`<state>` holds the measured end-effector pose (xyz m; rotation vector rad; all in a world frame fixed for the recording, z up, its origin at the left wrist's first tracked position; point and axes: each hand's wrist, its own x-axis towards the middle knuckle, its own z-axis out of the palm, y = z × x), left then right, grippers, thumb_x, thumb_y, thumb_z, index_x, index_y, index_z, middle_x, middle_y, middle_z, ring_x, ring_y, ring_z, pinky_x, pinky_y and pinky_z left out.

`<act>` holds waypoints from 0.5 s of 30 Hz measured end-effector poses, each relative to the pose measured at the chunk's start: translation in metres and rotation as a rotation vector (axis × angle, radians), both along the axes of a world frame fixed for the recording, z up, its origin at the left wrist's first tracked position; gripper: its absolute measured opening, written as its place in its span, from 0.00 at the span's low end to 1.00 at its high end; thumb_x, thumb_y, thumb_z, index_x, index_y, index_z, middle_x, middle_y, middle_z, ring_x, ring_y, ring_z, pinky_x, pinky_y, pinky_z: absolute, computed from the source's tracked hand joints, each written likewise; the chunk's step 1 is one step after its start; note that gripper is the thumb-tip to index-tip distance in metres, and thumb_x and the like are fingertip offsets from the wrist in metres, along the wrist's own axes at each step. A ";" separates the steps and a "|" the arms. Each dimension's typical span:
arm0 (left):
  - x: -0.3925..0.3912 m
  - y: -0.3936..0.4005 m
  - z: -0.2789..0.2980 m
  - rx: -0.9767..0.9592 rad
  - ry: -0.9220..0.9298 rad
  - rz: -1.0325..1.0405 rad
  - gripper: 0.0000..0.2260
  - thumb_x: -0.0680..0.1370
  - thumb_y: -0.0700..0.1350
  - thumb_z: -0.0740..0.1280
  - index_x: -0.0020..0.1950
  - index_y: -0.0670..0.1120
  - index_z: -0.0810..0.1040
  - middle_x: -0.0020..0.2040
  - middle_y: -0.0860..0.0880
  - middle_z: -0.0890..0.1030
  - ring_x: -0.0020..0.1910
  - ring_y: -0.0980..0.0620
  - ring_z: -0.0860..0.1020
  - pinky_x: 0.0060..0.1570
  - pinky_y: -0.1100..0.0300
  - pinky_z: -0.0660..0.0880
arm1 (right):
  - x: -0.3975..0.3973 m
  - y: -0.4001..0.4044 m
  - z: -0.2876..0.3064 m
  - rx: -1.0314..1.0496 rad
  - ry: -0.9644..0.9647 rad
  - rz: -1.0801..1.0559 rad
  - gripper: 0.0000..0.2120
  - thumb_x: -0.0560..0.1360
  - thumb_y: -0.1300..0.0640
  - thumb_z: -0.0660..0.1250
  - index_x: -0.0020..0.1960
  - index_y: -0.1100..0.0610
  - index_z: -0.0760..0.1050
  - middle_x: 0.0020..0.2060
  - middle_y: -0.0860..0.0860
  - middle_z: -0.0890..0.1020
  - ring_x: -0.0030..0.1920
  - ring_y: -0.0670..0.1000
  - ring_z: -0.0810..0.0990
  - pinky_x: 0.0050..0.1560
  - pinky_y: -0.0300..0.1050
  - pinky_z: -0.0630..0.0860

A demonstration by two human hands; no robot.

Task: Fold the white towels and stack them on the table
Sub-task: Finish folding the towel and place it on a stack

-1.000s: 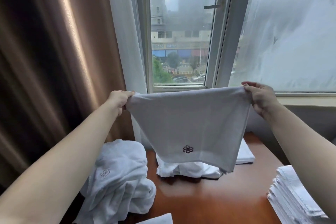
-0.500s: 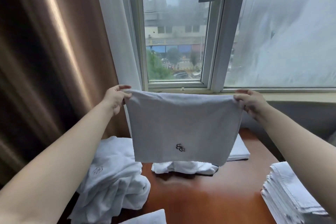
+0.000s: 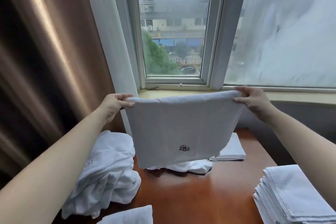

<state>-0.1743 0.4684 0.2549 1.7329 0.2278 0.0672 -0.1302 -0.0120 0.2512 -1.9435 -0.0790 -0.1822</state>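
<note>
Both hands' fingers pinch the hanging white towel

White towel hanging mid-frame, dark emblem low, crumpled heap lower left, folded stack lower right

place: hotel-like room | cues: logo towels, brown curtain, window over street

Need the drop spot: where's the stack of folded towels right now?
In the head view, the folded stack sits at the table's near right edge, under the right forearm, right of the held towel.
</note>
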 end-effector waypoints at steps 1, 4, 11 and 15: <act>-0.001 -0.002 -0.002 0.101 -0.017 0.002 0.19 0.70 0.28 0.75 0.59 0.41 0.83 0.47 0.45 0.82 0.47 0.53 0.78 0.47 0.72 0.73 | 0.001 -0.002 -0.003 -0.131 -0.040 -0.020 0.18 0.72 0.70 0.74 0.60 0.60 0.81 0.48 0.53 0.83 0.48 0.48 0.79 0.50 0.36 0.75; -0.004 -0.007 -0.016 0.357 -0.064 0.057 0.11 0.70 0.35 0.78 0.51 0.44 0.86 0.42 0.49 0.84 0.42 0.57 0.78 0.40 0.76 0.72 | 0.002 -0.004 -0.017 -0.377 -0.114 -0.111 0.07 0.74 0.63 0.72 0.52 0.59 0.85 0.40 0.51 0.83 0.44 0.51 0.79 0.47 0.43 0.70; -0.032 -0.014 -0.062 0.285 0.014 0.120 0.04 0.73 0.40 0.77 0.44 0.43 0.84 0.46 0.50 0.83 0.48 0.52 0.78 0.52 0.60 0.73 | -0.023 -0.019 -0.075 -0.146 0.042 -0.075 0.02 0.76 0.60 0.72 0.46 0.59 0.82 0.48 0.51 0.81 0.49 0.49 0.77 0.44 0.31 0.73; -0.072 -0.009 -0.077 -0.066 0.227 -0.144 0.09 0.73 0.42 0.74 0.35 0.48 0.77 0.38 0.50 0.79 0.43 0.52 0.76 0.45 0.63 0.72 | -0.052 -0.043 -0.113 0.069 0.173 0.036 0.03 0.75 0.59 0.74 0.46 0.58 0.85 0.39 0.51 0.84 0.42 0.48 0.78 0.46 0.41 0.73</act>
